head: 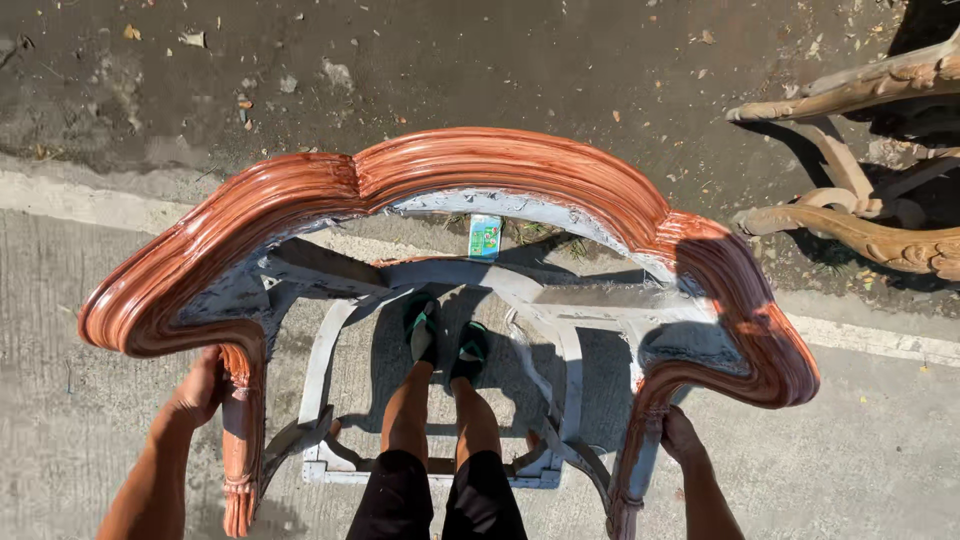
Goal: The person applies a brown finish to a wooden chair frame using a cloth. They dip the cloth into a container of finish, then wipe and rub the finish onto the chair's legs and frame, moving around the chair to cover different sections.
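The person stands outdoors on rough concrete (880, 450), looking straight down over a carved wooden chair frame (450, 180) with no seat or upholstery. Its curved rail is stained a glossy reddish brown, while the inner seat frame (540, 310) below is a dull grey. The frame stands on the ground directly in front of the person, whose sandalled feet (445, 345) show through the open seat.

The left hand (200, 390) is wrapped around the left upright just under the end of the rail, and the right hand (680, 435) grips the right upright in the same way; both look closed on the wood, though the fingers are mostly hidden behind it.

The frame looks like solid timber, so it is probably stiff and fairly heavy, and bulky enough to need both hands set wide. The stained surface shines as if it may be wet or slick, so the uprights and the grey inner parts seem the safer places to hold. The carved edges could mark if knocked.

To the right stands an unstained carved frame (860, 225), and a small green packet (485, 237) lies by the kerb line.
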